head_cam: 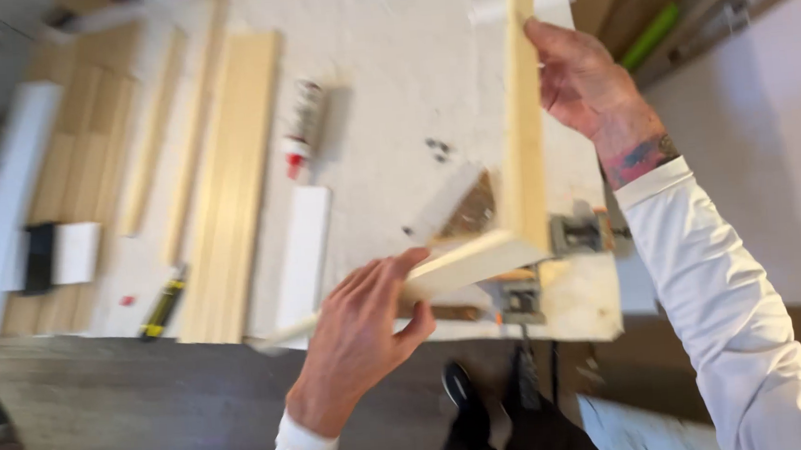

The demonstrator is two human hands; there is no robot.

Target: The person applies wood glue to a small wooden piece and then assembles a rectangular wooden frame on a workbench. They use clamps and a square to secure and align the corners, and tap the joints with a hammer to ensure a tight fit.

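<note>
1. The counter [379,57] is the largest thing under me. It has a pale, rough top and it carries all the work.
2. On its left part lie several long pale wood boards [233,180], side by side and flat, well apart from my hands.
3. My right hand [578,76] holds the long wood strip [527,122] that runs away from me. The fingers are closed around its far part and press it from the right side.
4. My left hand [370,326] holds the shorter wood strip [464,266] that runs across, near the front edge of the counter. The thumb is under it and the fingers are on top.
5. The two strips meet at a right angle, and a metal corner clamp [553,261] sits at this joint. I judge the corner is already set in the clamp, but I cannot tell if it is tightened or fixed. No other corner of a frame shows, so I think most of the work remains.
6. A white flat piece [304,251] lies just left of my left hand.
7. A tube with a red tip [303,128] lies in the middle of the counter.
8. A small yellow and black tool [164,307] lies at the front edge, untouched.
</note>
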